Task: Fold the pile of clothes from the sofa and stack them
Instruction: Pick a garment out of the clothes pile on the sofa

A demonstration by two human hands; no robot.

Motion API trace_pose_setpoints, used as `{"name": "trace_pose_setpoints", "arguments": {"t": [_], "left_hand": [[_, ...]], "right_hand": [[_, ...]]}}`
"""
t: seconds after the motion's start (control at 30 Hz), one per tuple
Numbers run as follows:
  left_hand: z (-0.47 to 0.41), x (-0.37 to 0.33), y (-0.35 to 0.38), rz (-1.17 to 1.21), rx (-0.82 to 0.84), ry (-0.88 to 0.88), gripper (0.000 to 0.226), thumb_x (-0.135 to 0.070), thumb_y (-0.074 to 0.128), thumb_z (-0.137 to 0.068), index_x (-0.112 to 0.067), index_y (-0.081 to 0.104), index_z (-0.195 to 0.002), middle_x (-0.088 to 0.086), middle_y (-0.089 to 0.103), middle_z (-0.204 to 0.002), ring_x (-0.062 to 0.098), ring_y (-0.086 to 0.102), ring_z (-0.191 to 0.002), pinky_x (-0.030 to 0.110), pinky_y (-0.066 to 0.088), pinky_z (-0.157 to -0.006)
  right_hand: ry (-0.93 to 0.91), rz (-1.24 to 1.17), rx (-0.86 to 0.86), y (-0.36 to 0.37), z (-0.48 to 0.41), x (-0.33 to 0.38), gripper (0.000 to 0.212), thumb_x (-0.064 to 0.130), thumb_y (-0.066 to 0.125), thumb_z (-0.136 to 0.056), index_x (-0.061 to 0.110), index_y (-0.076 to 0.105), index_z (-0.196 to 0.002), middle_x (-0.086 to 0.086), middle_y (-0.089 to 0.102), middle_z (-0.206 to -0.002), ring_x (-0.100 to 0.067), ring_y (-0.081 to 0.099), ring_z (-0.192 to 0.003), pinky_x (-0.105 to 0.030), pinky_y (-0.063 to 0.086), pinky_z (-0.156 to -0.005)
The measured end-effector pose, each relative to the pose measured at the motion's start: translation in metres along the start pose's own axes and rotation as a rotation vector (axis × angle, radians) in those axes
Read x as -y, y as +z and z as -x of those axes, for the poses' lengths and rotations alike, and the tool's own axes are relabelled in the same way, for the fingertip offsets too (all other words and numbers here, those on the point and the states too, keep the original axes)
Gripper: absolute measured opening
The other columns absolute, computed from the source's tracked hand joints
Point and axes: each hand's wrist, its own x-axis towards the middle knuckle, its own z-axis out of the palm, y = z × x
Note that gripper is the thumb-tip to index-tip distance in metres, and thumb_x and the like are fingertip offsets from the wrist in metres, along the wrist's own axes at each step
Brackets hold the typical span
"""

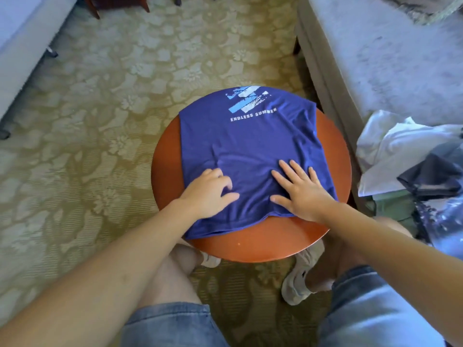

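Note:
A blue T-shirt (248, 141) with a pale print and the words ENDLESS SUMMER lies spread on a round orange-brown table (253, 244), its sides folded in. My left hand (209, 192) rests on the shirt's near left part with fingers loosely bent, holding nothing. Flat on the near right part lies my right hand (299, 190), fingers straight and spread. A pile of clothes (411, 169), white, dark and patterned, sits on the sofa at the right.
A grey sofa (380, 58) runs along the right side, close to the table. Another pale seat (22, 46) stands at the far left. Patterned carpet (100, 121) covers the floor. My knees and shoes are under the table's near edge.

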Motion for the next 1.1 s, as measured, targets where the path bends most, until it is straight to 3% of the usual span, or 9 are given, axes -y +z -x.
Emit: {"name": "trace_pose_setpoints", "arguments": {"t": [0.1, 0.23, 0.33, 0.4, 0.57, 0.8, 0.9, 1.0, 1.1], "left_hand": [[0.033, -0.003, 0.008, -0.013, 0.076, -0.038, 0.044, -0.063, 0.066, -0.078, -0.026, 0.058, -0.099, -0.009, 0.046, -0.096, 0.014, 0.043, -0.101, 0.03, 0.04, -0.079], [0.059, -0.001, 0.018, 0.013, 0.072, -0.102, 0.061, -0.057, 0.072, -0.074, -0.028, 0.053, -0.125, -0.008, 0.044, -0.116, 0.015, 0.037, -0.115, 0.032, 0.041, -0.093], [0.064, 0.002, 0.021, 0.017, 0.039, -0.114, 0.059, -0.048, 0.069, -0.082, -0.027, 0.05, -0.134, -0.007, 0.046, -0.121, 0.017, 0.038, -0.119, 0.032, 0.041, -0.096], [0.064, 0.005, 0.019, 0.006, 0.024, -0.097, 0.044, -0.039, 0.064, -0.088, -0.026, 0.056, -0.129, -0.008, 0.05, -0.12, 0.017, 0.042, -0.116, 0.033, 0.043, -0.094], [0.068, 0.013, 0.017, -0.029, -0.043, -0.071, 0.021, -0.022, 0.056, -0.093, -0.024, 0.066, -0.111, -0.01, 0.055, -0.112, 0.015, 0.05, -0.11, 0.034, 0.047, -0.086], [0.072, 0.009, 0.015, -0.096, -0.007, -0.091, 0.024, -0.024, 0.054, -0.089, -0.029, 0.07, -0.107, -0.011, 0.056, -0.097, 0.015, 0.052, -0.103, 0.03, 0.046, -0.08], [0.074, 0.003, 0.009, 0.014, -0.04, -0.191, 0.018, -0.019, 0.055, -0.086, -0.024, 0.072, -0.091, -0.009, 0.063, -0.084, 0.021, 0.06, -0.092, 0.03, 0.048, -0.073], [0.075, -0.001, 0.003, 0.17, -0.14, -0.288, 0.014, -0.017, 0.055, -0.086, -0.026, 0.063, -0.078, -0.008, 0.065, -0.072, 0.024, 0.061, -0.079, 0.031, 0.049, -0.069], [0.072, -0.008, -0.007, 0.336, -0.222, -0.377, 0.017, -0.011, 0.053, -0.087, -0.024, 0.061, -0.079, -0.008, 0.063, -0.072, 0.023, 0.06, -0.08, 0.031, 0.045, -0.069]], "right_hand": [[-0.016, 0.016, 0.032, -0.005, 0.013, 0.01, 0.088, 0.078, 0.008, -0.084, 0.026, 0.008, -0.155, -0.003, -0.005, -0.163, -0.024, -0.004, -0.15, -0.052, 0.003, -0.119], [-0.063, -0.037, -0.051, 0.005, 0.05, 0.002, 0.085, 0.074, 0.031, -0.083, 0.02, 0.034, -0.15, -0.007, 0.018, -0.161, -0.028, 0.015, -0.148, -0.055, 0.016, -0.117], [-0.095, -0.005, -0.154, 0.016, 0.067, -0.015, 0.064, 0.045, 0.072, -0.082, 0.013, 0.055, -0.135, -0.015, 0.041, -0.149, -0.036, 0.04, -0.137, -0.057, 0.039, -0.105], [-0.116, -0.03, -0.278, 0.018, 0.07, -0.025, 0.047, 0.026, 0.081, -0.076, 0.009, 0.068, -0.117, -0.018, 0.058, -0.132, -0.039, 0.058, -0.119, -0.056, 0.052, -0.09], [-0.008, -0.077, -0.466, 0.012, 0.079, -0.027, 0.023, 0.007, 0.079, -0.074, 0.01, 0.075, -0.096, -0.01, 0.069, -0.104, -0.035, 0.067, -0.09, -0.041, 0.057, -0.074], [0.114, -0.142, -0.36, 0.008, 0.077, -0.038, 0.023, 0.012, 0.071, -0.083, 0.008, 0.073, -0.105, -0.01, 0.064, -0.107, -0.035, 0.06, -0.098, -0.043, 0.053, -0.083], [0.11, -0.144, -0.268, 0.002, 0.08, -0.039, 0.028, 0.016, 0.068, -0.084, 0.011, 0.072, -0.111, -0.008, 0.061, -0.112, -0.032, 0.056, -0.105, -0.041, 0.05, -0.088], [0.136, -0.169, -0.293, -0.003, 0.081, -0.038, 0.018, 0.011, 0.063, -0.086, 0.013, 0.077, -0.096, -0.009, 0.064, -0.1, -0.033, 0.059, -0.097, -0.039, 0.049, -0.085], [0.271, -0.449, -0.354, -0.015, 0.077, -0.032, 0.015, 0.006, 0.06, -0.088, 0.005, 0.075, -0.09, -0.01, 0.066, -0.093, -0.028, 0.059, -0.091, -0.032, 0.044, -0.081]]}}
